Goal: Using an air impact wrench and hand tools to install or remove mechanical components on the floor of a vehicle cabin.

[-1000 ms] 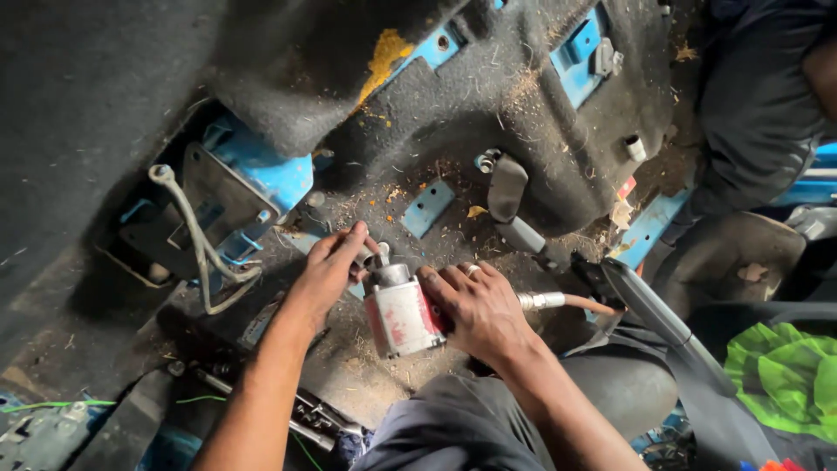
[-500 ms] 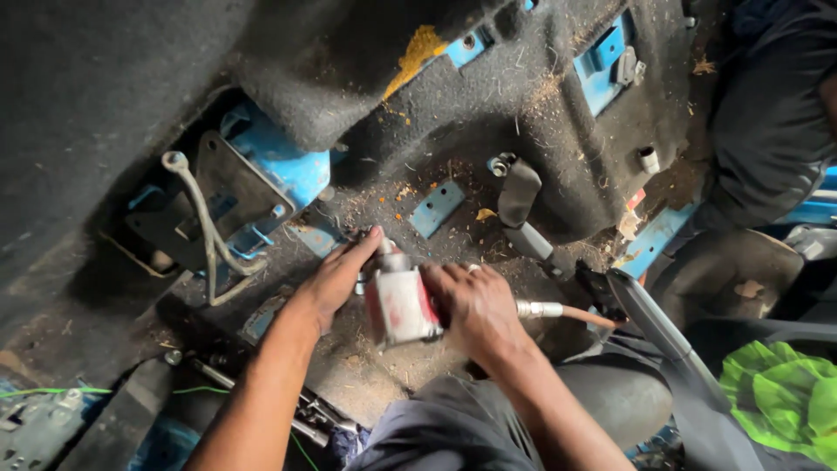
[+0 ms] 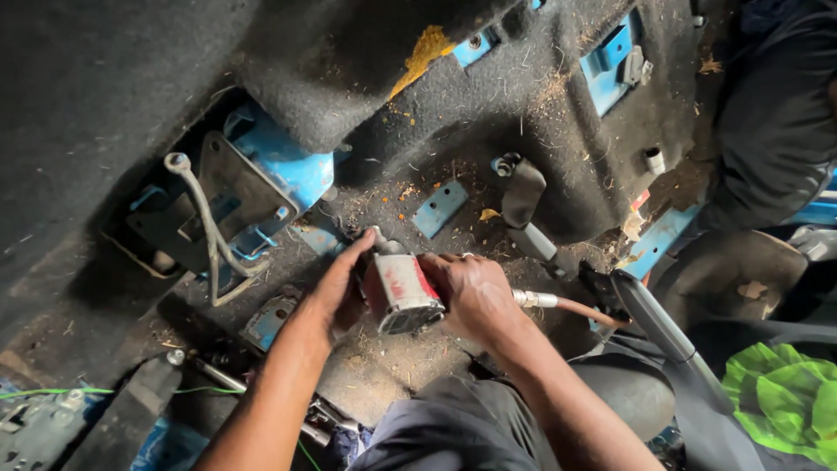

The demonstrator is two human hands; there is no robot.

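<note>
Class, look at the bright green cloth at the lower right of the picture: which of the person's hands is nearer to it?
Right. The right hand grips the red-and-silver air tool on the side toward the green cloth; the left hand holds the tool's far side.

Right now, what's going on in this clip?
A person crouches over a stripped car floor, working an air-powered tool with a red and silver body. The right hand grips its rear, where a brown hose joins through a metal fitting. The left hand steadies the front end, which is pressed down against the floor. Dark carpet is peeled back, exposing blue metal, with debris scattered around.
</note>
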